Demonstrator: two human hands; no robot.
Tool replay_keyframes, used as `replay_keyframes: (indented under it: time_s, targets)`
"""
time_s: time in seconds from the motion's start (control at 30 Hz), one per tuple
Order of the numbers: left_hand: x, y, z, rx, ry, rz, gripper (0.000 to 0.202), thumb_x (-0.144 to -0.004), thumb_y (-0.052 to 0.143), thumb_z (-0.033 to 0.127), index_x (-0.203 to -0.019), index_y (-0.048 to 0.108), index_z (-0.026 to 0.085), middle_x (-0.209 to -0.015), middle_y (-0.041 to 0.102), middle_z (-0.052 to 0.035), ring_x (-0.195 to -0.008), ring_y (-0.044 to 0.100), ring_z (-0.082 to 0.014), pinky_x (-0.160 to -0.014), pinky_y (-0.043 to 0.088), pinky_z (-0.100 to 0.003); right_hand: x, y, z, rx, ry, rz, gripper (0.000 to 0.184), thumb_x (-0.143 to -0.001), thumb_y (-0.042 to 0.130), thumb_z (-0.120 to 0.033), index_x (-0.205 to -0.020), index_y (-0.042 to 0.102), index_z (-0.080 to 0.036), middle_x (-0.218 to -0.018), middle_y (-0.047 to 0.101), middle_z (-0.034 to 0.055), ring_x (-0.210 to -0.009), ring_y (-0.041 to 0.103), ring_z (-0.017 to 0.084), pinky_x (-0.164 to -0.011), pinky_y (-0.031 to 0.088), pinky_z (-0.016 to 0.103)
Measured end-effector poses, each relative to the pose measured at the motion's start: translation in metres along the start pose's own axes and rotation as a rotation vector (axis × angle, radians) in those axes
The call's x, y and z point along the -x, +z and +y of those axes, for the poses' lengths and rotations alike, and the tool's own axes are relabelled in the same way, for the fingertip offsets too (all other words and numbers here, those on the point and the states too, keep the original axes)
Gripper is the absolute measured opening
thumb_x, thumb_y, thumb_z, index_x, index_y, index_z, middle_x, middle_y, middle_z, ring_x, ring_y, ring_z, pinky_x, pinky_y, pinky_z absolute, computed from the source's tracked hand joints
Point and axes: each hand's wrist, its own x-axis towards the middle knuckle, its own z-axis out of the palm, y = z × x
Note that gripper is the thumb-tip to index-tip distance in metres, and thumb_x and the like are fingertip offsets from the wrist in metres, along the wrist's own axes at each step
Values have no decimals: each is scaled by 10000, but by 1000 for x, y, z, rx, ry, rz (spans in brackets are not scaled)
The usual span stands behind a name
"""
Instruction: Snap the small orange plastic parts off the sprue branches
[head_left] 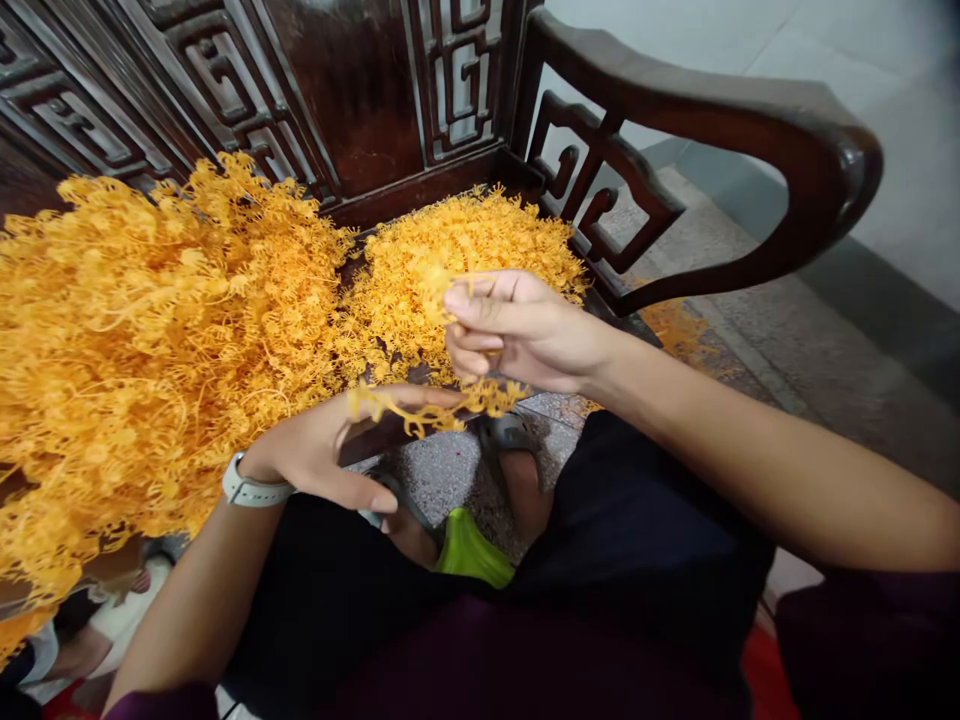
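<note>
An orange plastic sprig is being pinched by the left hand; a smaller piece is being clamped in right hand fingers, above orange heaps on a wooden chair.

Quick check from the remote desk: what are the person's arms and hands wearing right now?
Both hands, the left hand and the right hand, are bare, no gloves. The forearms are uncovered, and dark maroon sleeves show only near the frame's bottom. A pale grey watch band circles the left wrist.
</note>
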Motion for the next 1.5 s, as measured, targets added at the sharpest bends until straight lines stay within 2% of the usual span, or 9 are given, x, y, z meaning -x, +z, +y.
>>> replay_keyframes:
  time_s: [0.1, 0.2, 0.33, 0.5, 0.67, 0.87, 1.07, 1.27, 1.5]
  targets:
    - [-7, -2, -11, 160, 123, 245, 550, -844, 847, 193, -1388, 764, 198, -1407, 730, -164, -1367, 669, -330, -1172, 537, -415, 4, 4, 3, 71, 60, -28, 413, -982, 771, -501, -807, 548, -201, -609, 403, -82, -501, 379, 54, -485, 334, 229]
    - [-19, 0, -25, 269, 214, 523, 309, -955, 783, 371, -1212, 772, 198, -1106, 803, -113, -1043, 765, -236, -921, 613, -311, 6, 6, 8, 199, 85, -22, 376, -1027, 716, -462, -810, 570, -192, -623, 478, -56, -531, 419, 64, -499, 330, 233]
    - [-29, 11, -30, 1, 212, 475, 462, -1047, 626, 613, -982, 747, 172, -903, 766, -92, -835, 717, -198, -799, 561, -291, 7, 4, 15, 447, 15, -27, 312, -1056, 673, -356, -811, 660, -164, -633, 512, -41, -568, 422, 73, -532, 320, 241]
    - [-34, 22, -29, -293, 224, 564, 450, -1078, 632, 518, -809, 718, 167, -746, 659, -42, -705, 593, -153, -664, 448, -267, 6, 3, 24, 616, -126, -1, 311, -1037, 703, -354, -816, 731, -135, -652, 457, -51, -606, 390, 77, -550, 298, 240]
    - [-36, 13, -33, -305, 272, 474, 408, -1118, 581, 427, -831, 710, 167, -783, 675, -44, -744, 604, -158, -717, 454, -287, 5, 1, 21, 588, -86, -16, 349, -1043, 698, -409, -855, 764, -123, -648, 470, -49, -607, 389, 81, -554, 304, 244]
    - [-52, 1, -39, 88, 298, 377, 368, -1067, 668, 458, -828, 689, 179, -740, 671, -42, -701, 636, -168, -705, 489, -302, -11, -8, 22, 278, -34, -96, 351, -1004, 757, -443, -865, 718, -123, -608, 514, -62, -520, 311, 49, -485, 258, 231]
    - [-75, -3, -28, 572, 303, 331, 386, -1064, 644, 325, -707, 618, 179, -581, 524, -17, -590, 576, -163, -677, 539, -310, -30, -16, 19, -4, 46, -117, 320, -998, 763, -378, -819, 631, -147, -526, 322, -126, -456, 182, 28, -418, 201, 186]
    - [-97, -11, -16, 750, 297, 460, 558, -1155, 278, 178, -684, 578, 163, -553, 379, 5, -506, 469, -109, -562, 496, -208, -53, -12, 17, -126, -37, 26, 342, -1079, 595, -237, -751, 515, -185, -514, 260, -137, -432, 121, 32, -383, 180, 148]
    - [-109, -21, 3, 821, 480, 578, 396, -1120, 429, 159, -741, 542, 181, -627, 428, 21, -556, 537, -97, -599, 535, -198, -67, -10, 6, -233, -96, 162, 384, -1125, 519, -297, -760, 429, -221, -533, 173, -145, -446, 80, 49, -389, 157, 144]
